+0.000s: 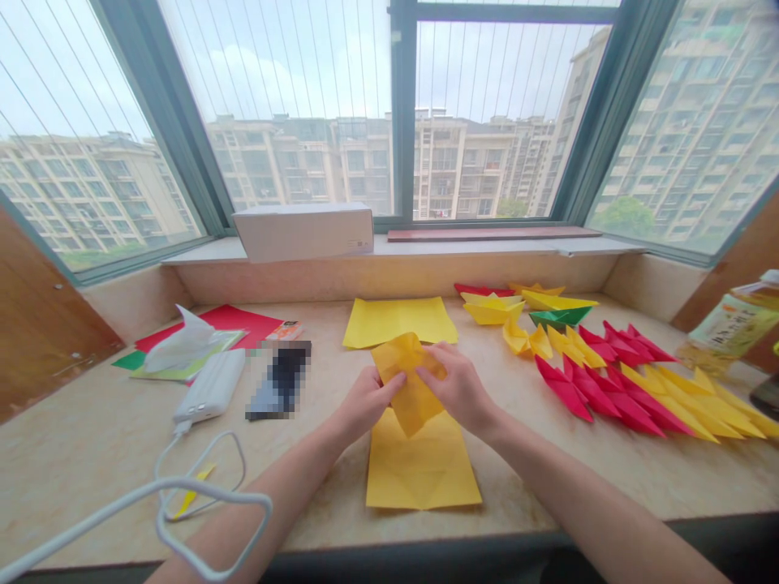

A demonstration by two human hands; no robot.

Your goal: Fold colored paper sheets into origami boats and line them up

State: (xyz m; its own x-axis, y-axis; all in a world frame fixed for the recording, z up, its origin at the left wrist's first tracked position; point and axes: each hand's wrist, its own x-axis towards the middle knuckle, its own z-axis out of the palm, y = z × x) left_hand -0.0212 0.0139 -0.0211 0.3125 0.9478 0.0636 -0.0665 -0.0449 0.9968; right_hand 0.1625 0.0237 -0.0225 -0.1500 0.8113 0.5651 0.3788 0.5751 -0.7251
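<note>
Both hands hold one piece of folded yellow paper (pixel 409 405) in the air, tilted toward me. My left hand (pixel 372 397) pinches its left side, thumb on the near face and fingers hidden behind. On the other side, my right hand (pixel 454 381) grips the upper right edge, its thumb pressed near the paper's middle. Beneath them lies a creased yellow sheet (pixel 424 474) on the counter. Farther back rests another yellow sheet (pixel 402 320) with slightly curled edges.
Folded paper boats in yellow (pixel 492 308), green (pixel 560 318) and red (pixel 614 397) crowd the right side near a bottle (pixel 736 324). At left are a phone (pixel 280 381), a white power bank (pixel 211 388), its looping cable (pixel 210 487) and red paper (pixel 243 323). A white box (pixel 304 231) stands on the sill.
</note>
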